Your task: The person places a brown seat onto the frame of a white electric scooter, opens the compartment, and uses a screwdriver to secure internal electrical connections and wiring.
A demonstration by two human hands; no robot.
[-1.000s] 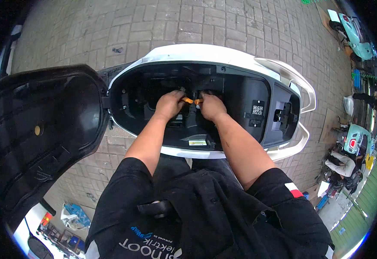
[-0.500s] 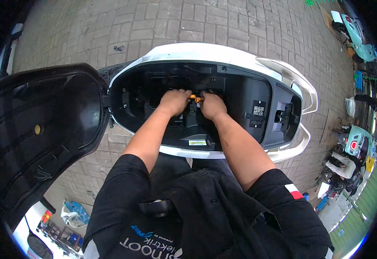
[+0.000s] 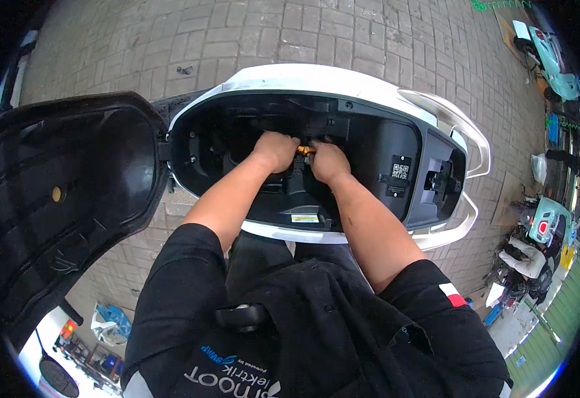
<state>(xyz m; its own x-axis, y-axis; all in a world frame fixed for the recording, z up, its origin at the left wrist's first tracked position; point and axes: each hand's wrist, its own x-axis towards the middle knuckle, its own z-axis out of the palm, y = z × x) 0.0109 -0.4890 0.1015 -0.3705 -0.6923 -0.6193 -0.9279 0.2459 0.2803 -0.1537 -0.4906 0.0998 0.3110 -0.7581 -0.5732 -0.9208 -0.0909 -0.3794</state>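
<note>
Both my hands are inside the open black storage bay [image 3: 373, 149] of a white scooter. My left hand [image 3: 275, 151] has its fingers curled at a small orange connector [image 3: 304, 150] in the middle of the bay. From the other side my right hand [image 3: 330, 161] grips the same orange piece with bent fingers. The fingertips partly hide it, so whether its halves are fully joined I cannot tell. Dark fittings lie around it, hard to make out. A pale label [image 3: 304, 218] is on the near inner wall and a square-code plate [image 3: 398, 172] on the right.
The black seat [image 3: 77, 159] stands hinged open on the left. White grab rails [image 3: 479, 142] frame the scooter's rear. Grey paving [image 3: 303, 33] surrounds it. Mint scooters [image 3: 549, 215] stand along the right, near green metal sheeting [image 3: 565, 308]. Clutter lies at the lower left.
The two orange pieces, apart one second ago, now meet or overlap. My left hand has moved right and slightly up toward my right hand, its fingers covering more of the orange.
</note>
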